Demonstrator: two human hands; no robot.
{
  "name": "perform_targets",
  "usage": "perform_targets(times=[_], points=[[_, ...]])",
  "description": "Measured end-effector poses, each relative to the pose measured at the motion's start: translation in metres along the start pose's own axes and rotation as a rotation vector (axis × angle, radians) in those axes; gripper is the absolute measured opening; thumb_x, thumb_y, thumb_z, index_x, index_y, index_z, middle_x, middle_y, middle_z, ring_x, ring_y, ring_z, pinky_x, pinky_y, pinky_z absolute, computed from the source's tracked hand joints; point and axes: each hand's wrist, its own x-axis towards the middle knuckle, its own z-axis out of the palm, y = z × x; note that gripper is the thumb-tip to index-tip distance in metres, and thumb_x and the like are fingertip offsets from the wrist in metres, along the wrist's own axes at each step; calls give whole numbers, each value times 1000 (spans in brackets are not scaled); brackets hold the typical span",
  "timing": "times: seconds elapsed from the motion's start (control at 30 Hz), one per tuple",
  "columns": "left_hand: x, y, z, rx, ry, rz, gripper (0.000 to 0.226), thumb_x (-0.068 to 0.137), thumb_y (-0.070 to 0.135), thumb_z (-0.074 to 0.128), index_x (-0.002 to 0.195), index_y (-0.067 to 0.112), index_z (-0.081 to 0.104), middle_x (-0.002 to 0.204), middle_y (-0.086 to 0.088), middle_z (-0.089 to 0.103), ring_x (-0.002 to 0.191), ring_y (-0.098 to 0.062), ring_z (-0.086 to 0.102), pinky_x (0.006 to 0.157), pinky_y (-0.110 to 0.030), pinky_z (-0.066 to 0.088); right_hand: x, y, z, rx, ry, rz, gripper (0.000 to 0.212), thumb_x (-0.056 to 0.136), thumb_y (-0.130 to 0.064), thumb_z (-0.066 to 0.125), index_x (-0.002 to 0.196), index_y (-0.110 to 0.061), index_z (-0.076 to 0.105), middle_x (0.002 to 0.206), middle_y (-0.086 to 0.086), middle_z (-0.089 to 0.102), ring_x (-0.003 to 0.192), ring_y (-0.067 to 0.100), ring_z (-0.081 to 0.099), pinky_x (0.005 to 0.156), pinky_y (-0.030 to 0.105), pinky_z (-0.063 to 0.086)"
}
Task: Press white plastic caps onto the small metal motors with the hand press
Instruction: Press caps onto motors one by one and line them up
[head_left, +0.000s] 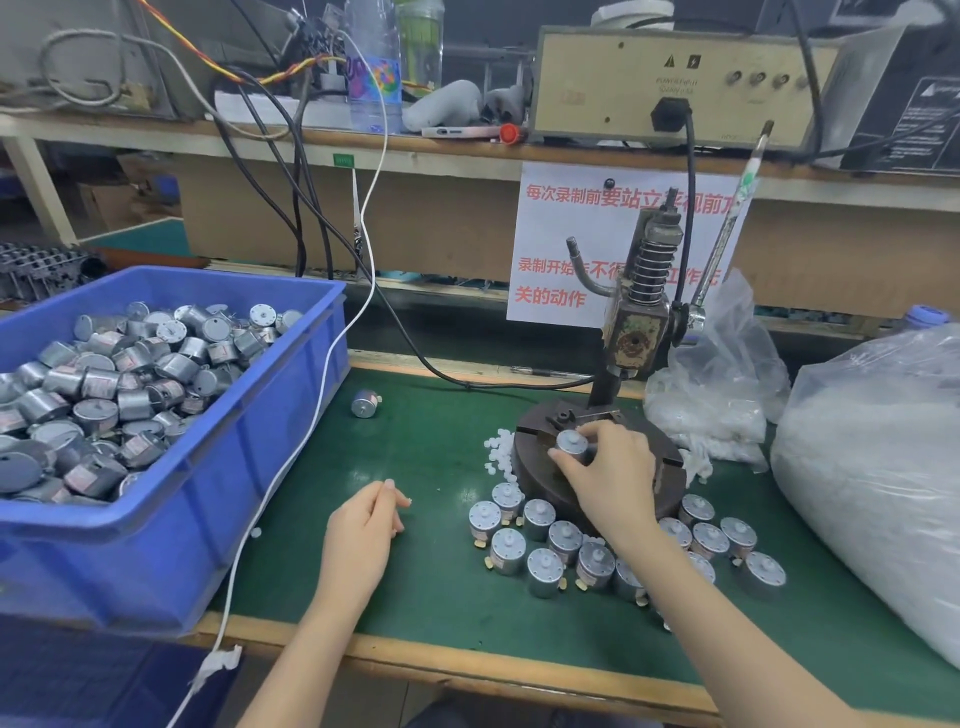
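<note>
Loading the rusty iron hand press (636, 332).
Right hand (608, 473) is gripping a small silver metal motor (570, 443), centring it; left hand (363, 527) curled, hold unclear.

Red "关的动作" on paper sign (563, 234) — "POWER INPUT" on beige box (597, 62).

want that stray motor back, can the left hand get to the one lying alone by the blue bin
Probably yes: only bare green mat lies between the left hand and the stray motor; the white cable passes left of both.
</note>
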Motion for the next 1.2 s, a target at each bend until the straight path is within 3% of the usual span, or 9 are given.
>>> perform_targets(times=[0.13,0.23,0.33,0.57,0.7,0.8,0.93,1.2], points=[[0,1,0,-3,-1,4,36,98,18,41,69,10,62,59,-3,52,60,-15,49,61,-24,38,-17,-27,11,80,-78,-113,31,82,-43,65,102,-21,57,92,-8,53,102,20,45,85,32,32],[0,1,-1,-4,-1,12,36,98,18,41,69,11,61,59,-3,52,59,-15,49,59,-21,37,-25,-49,25,120,-137,-204,32,85,-40,60,112,-24,56,107,-8,56,107,18,45,88,29,29],[0,0,-1,-14,-3,12,36,98,18,41,69,11,62,59,-2,52,59,-15,49,57,-18,37,-31,-60,42,-9,-262,-309,42,91,-40,52,131,-29,46,119,-2,50,117,20,38,98,30,23],[1,-1,0,-30,-19,-8,36,97,20,42,68,14,62,59,0,52,61,-17,50,64,-31,40,-36,-58,62,-286,-351,-361,35,91,-43,47,121,-25,52,117,0,51,119,21,39,111,38,9],[4,-3,0,-30,-19,-16,36,97,21,42,66,18,61,57,2,52,61,-14,50,64,-30,40,-24,-65,61,-249,-268,-315,38,92,-48,41,115,-24,59,117,-1,54,117,20,40,102,36,20],[4,-3,1,-23,-20,-11,36,97,22,42,65,19,59,56,4,51,60,-12,50,64,-29,40,-1,-69,56,-329,-194,-347,30,95,-28,40,114,-21,62,117,1,56,112,23,42,93,35,27],[3,-2,0,-9,-20,6,36,97,20,42,68,13,61,56,4,51,61,-14,50,67,-32,42,24,-68,53,-610,-299,-430,28,88,-10,53,112,-19,64,117,1,57,112,26,40,91,36,29],[4,-2,0,-13,-31,-5,35,97,21,41,70,12,61,56,3,50,65,-18,51,73,-38,46,26,-61,58,-711,-399,-493,20,92,-19,55,109,-20,65,114,0,58,113,24,39,94,37,27]])
